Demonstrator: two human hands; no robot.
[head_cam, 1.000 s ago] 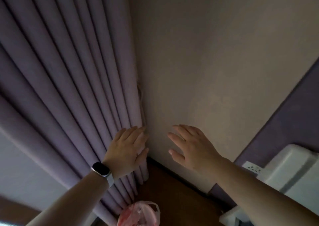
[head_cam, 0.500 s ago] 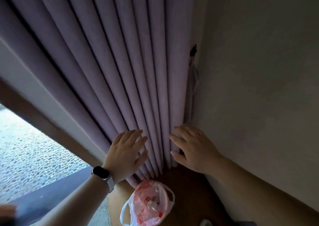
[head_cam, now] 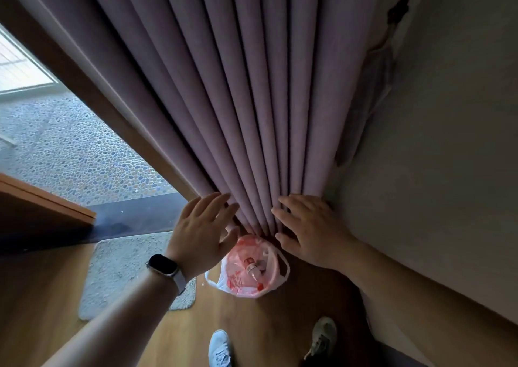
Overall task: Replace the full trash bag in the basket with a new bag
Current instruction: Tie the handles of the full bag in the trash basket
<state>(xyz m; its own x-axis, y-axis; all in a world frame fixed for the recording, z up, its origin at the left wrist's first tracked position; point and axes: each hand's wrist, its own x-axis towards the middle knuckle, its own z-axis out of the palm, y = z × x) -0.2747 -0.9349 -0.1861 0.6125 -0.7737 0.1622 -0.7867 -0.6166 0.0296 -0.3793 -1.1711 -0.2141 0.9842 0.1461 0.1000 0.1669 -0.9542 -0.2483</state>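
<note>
Trash bag (head_cam: 241, 280) bears red print, too blurred to read.

Curtain (head_cam: 238, 100): plain mauve, vertical pleats. Trash bag (head_cam: 244, 282): white with red-orange print. Floor (head_cam: 252, 333): mid-brown wood grain. Mat (head_cam: 120, 271): grey, speckled. Outside paving (head_cam: 70, 153): blue-grey and tan pebble pattern. Wall (head_cam: 448, 142): plain beige. Watch (head_cam: 162, 264): black face, grey strap.

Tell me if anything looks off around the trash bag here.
The trash bag sits at the foot of the curtain, handles flopped loose. High on the wall by the curtain's edge is a dark patch; damage or a hook, I cannot tell.
</note>
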